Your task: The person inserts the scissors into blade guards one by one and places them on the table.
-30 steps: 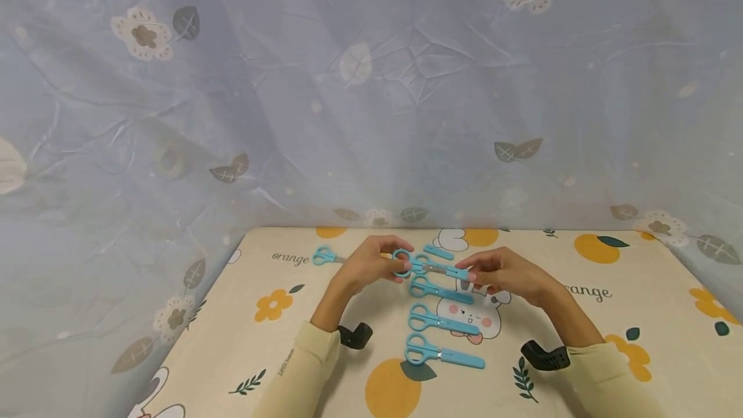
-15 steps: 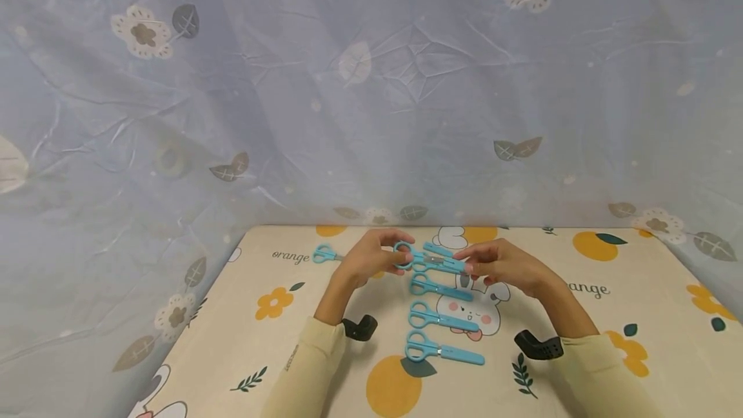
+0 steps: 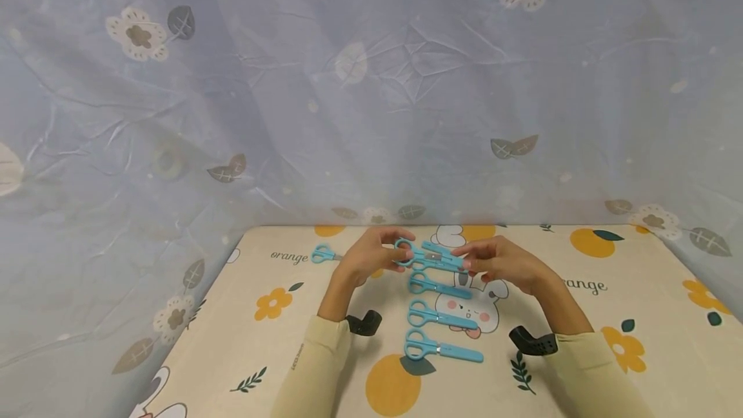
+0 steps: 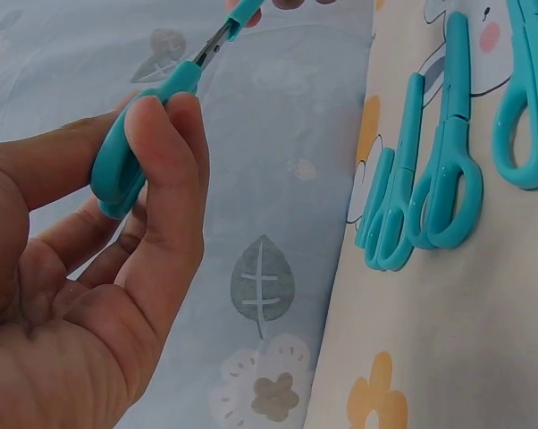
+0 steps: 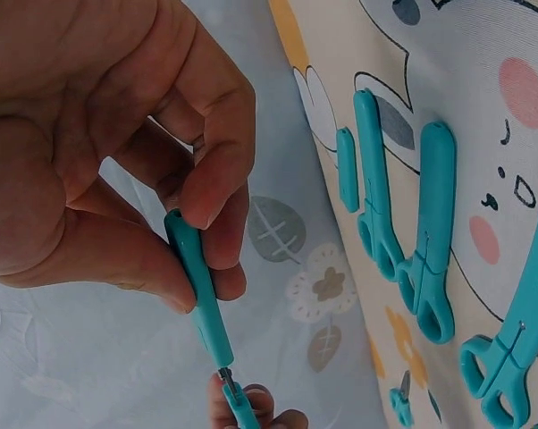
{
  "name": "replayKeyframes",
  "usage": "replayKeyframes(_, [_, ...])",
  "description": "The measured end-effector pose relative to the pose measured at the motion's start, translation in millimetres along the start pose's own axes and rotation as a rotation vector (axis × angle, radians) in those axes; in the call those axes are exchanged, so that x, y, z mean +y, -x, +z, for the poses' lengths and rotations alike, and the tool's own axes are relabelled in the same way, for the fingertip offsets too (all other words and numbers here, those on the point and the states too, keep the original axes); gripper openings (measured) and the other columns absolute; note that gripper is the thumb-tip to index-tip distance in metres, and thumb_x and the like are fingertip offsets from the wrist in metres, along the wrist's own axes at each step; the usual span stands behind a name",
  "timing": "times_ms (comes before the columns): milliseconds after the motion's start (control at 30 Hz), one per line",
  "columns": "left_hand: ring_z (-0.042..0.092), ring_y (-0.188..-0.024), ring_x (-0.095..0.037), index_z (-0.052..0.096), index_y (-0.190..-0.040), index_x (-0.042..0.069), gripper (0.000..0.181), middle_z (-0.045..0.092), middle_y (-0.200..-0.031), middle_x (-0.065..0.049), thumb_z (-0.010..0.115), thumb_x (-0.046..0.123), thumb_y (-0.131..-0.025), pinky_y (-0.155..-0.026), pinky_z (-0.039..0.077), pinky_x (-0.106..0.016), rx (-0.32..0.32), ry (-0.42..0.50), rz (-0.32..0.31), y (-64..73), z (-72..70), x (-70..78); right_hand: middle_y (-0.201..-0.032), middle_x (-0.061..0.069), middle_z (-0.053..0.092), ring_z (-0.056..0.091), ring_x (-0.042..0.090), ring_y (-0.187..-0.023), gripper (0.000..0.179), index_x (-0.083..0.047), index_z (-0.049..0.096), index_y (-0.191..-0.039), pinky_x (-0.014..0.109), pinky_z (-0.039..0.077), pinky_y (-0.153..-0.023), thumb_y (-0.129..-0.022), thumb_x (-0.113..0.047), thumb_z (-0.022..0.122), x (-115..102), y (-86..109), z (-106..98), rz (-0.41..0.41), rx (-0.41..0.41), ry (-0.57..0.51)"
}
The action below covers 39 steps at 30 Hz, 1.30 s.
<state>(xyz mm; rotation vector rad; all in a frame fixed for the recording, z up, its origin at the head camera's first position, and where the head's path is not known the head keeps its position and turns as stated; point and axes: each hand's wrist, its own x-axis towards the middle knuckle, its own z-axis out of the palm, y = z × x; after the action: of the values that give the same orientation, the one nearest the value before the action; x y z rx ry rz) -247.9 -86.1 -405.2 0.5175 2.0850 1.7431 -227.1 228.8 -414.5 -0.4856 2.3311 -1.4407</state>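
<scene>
My left hand [image 3: 367,258] grips the light-blue handle loops of a pair of scissors [image 4: 117,170], raised above the table. The thumb and fingers of my right hand [image 3: 507,264] pinch a blue blade cover [image 5: 200,286] that sits over the blade ends. A short stretch of metal blade [image 4: 214,45] shows between cover and handles. Beneath and nearer than the held pair, several covered scissors lie in a column, among them a middle pair [image 3: 442,316] and the nearest pair [image 3: 445,349]. A loose cover [image 5: 347,170] lies at the column's far end.
Another pair of scissors [image 3: 323,254] with bare blades lies left of my left hand, partly hidden by it. A printed cloth [image 3: 232,340] covers the table. Behind its far edge hangs a floral curtain [image 3: 325,147].
My right hand has come slightly left, and the cover has slid further along the blades, so less metal shows. Both hands keep their holds. The scissors on the table have not moved.
</scene>
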Motion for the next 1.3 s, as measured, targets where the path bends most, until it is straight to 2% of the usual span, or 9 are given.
replayKeyframes(367, [0.077,-0.087,-0.018,0.069,-0.136,0.005,0.035,0.064,-0.109,-0.008,0.073,0.004,-0.101,-0.083,0.069,-0.041,0.003,-0.033,-0.008,-3.1,1.1,-1.6,-0.115,0.024,0.069,0.064,0.029,-0.099,0.043,0.000,0.069,-0.139,0.046,0.059,-0.088,-0.103,-0.024,0.074,2.5,-1.6,0.4,0.005,-0.003,-0.005])
replayKeyframes(600, [0.077,-0.088,-0.020,0.069,-0.135,0.004,0.034,0.065,-0.111,-0.010,0.073,0.004,-0.101,-0.079,0.069,-0.034,-0.006,-0.042,-0.002,-2.6,3.3,-0.3,-0.112,0.021,0.071,0.063,0.028,-0.098,0.041,0.001,0.069,-0.138,0.044,0.059,-0.086,-0.104,-0.022,0.073,3.1,-2.6,0.9,0.001,-0.012,-0.007])
replayKeyframes(733, [0.078,-0.091,-0.023,0.070,-0.135,0.005,0.034,0.066,-0.114,-0.012,0.074,0.005,-0.101,-0.083,0.069,-0.040,-0.012,-0.052,-0.010,-4.0,4.1,-1.2,-0.112,0.020,0.071,0.062,0.028,-0.097,0.042,0.003,0.068,-0.138,0.041,0.059,-0.084,-0.104,-0.021,0.072,2.6,-3.0,1.3,0.001,-0.016,0.000])
replayKeyframes(867, [0.079,-0.093,-0.025,0.071,-0.133,0.008,0.034,0.068,-0.118,-0.013,0.075,0.005,-0.100,-0.086,0.069,-0.045,-0.003,-0.062,-0.021,-5.8,5.6,-2.4,-0.106,0.012,0.073,0.063,0.032,-0.098,0.041,0.004,0.068,-0.139,0.037,0.060,-0.079,-0.105,-0.020,0.071,1.6,-3.3,1.6,-0.012,-0.013,0.018])
replayKeyframes(967, [0.079,-0.092,-0.027,0.073,-0.131,0.008,0.032,0.068,-0.117,-0.012,0.075,0.003,-0.100,-0.084,0.069,-0.043,0.010,-0.064,-0.018,-7.8,7.6,-3.8,-0.102,0.009,0.072,0.063,0.034,-0.097,0.041,0.005,0.068,-0.138,0.037,0.060,-0.077,-0.105,-0.019,0.071,1.4,-2.9,1.7,-0.024,-0.008,0.024])
replayKeyframes(1100, [0.079,-0.091,-0.030,0.074,-0.128,0.008,0.030,0.068,-0.113,-0.011,0.075,0.002,-0.099,-0.082,0.070,-0.043,0.025,-0.059,-0.009,-10.2,10.2,-6.0,-0.101,0.013,0.073,0.063,0.033,-0.094,0.038,0.004,0.069,-0.136,0.037,0.061,-0.075,-0.104,-0.016,0.071,1.8,-3.1,2.9,-0.037,0.008,0.032])
replayKeyframes(1300, [0.079,-0.093,-0.037,0.074,-0.128,0.007,0.029,0.067,-0.109,-0.009,0.075,0.002,-0.100,-0.088,0.068,-0.051,0.040,-0.059,-0.016,-11.5,13.5,-8.3,-0.101,0.019,0.073,0.065,0.032,-0.092,0.035,0.004,0.071,-0.135,0.034,0.060,-0.072,-0.104,-0.011,0.071,1.2,-4.1,6.0,-0.057,0.031,0.046])
